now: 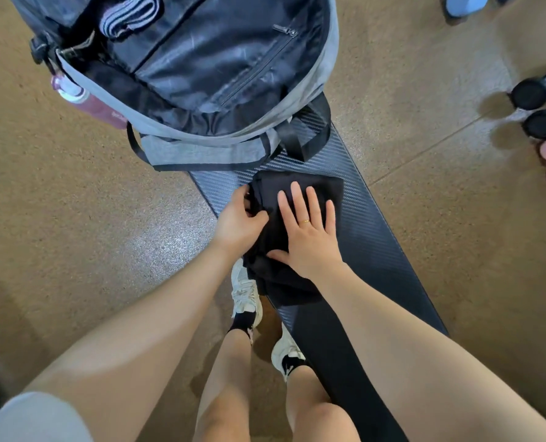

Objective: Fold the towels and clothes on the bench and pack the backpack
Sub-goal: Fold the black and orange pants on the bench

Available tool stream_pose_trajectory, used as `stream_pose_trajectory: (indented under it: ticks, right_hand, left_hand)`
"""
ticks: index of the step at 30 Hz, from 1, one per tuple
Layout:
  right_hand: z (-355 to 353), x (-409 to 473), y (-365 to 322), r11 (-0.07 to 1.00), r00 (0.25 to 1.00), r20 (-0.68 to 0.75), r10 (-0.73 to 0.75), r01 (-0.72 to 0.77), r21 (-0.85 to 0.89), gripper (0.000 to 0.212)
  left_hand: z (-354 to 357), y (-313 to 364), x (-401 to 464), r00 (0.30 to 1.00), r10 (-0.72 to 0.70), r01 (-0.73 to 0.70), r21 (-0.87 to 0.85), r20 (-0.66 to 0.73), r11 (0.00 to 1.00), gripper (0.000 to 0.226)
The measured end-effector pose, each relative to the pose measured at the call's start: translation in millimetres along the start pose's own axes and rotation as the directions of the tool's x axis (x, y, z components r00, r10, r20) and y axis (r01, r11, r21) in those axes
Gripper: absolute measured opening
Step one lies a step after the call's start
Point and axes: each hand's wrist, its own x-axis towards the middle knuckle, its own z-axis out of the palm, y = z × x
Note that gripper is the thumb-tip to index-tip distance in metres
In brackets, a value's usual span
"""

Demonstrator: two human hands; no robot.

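The black garment (300,193) lies folded on the counter (377,237), just below the open backpack (201,74) (grey, dark-lined). The right hand (308,231) presses flat on it with fingers spread, while the left hand (238,218) pinches its left edge.

Left hand (238,223): knuckles up, fingers curled, pinching dark fabric fold at own fingertips; thumb tucked toward right hand. Left forearm bare, running from lower left corner up to wrist.
Right hand (310,232): palm down, flat, 4 fingers (313,200) straight and slightly spread, thumb out to left; thin ring on 1 finger. Right forearm bare, entering from lower right. Hands just beside each other, wrists apart.
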Motion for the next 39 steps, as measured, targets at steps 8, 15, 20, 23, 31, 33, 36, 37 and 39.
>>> stream_pose_trajectory:
  ticks: [8, 15, 20, 23, 31, 33, 36, 37, 39]
  right_hand:
    - [-26, -17, 19, 0.923, 0.971, -0.235, -0.041, 0.126, 0.363, 0.064]
    - [-11, -11, 48, 0.102, 0.786, 0.26, 0.562, -0.377, 0.92, 0.055]
    - [-13, -20, 53, -0.356, 0.861, 0.399, 0.316, -0.282, 0.891, 0.029]
    - [-30, -48, 53, -0.353, 0.922, 0.364, 0.128, -0.3, 0.886, 0.024]
    - [-126, -50, 26, -0.367, 0.984, 0.159, 0.083, -0.119, 0.923, 0.035]
    - [-154, -32, 11, -0.363, 0.979, 0.158, 0.127, -0.102, 0.926, 0.027]
    - [-185, 8, -18, -0.383, 0.964, 0.17, 0.205, -0.081, 0.92, 0.031]
    - [-195, 23, -28, -0.398, 0.951, 0.197, 0.237, -0.089, 0.913, 0.048]
    - [-208, 53, -45, -0.459, 0.924, 0.256, 0.283, -0.104, 0.882, 0.065]
  left_hand:
    - [-11, 34, 9, 0.997, 0.017, -0.022, 0.067, 0.078, 0.998, 0.081]
    - [2, 46, 11, 0.988, -0.103, 0.117, -0.126, 0.116, 0.985, 0.033]
    - [-8, 33, -18, 0.981, -0.056, 0.103, -0.26, 0.184, 0.96, 0.046]
    - [-22, 49, -53, 0.986, -0.022, 0.075, -0.316, 0.168, 0.946, 0.02]
    - [-92, 132, -97, 0.989, 0.146, -0.149, -0.399, -0.038, 0.905, 0.023]
    - [-116, 154, -89, 0.975, 0.186, -0.217, -0.37, -0.118, 0.903, 0.025]
    - [-156, 180, -57, 0.958, 0.23, -0.272, -0.292, -0.17, 0.917, 0.027]
    - [-168, 186, -42, 0.955, 0.244, -0.282, -0.262, -0.168, 0.923, 0.027]
    - [-189, 197, -8, 0.952, 0.262, -0.291, -0.203, -0.156, 0.935, 0.029]
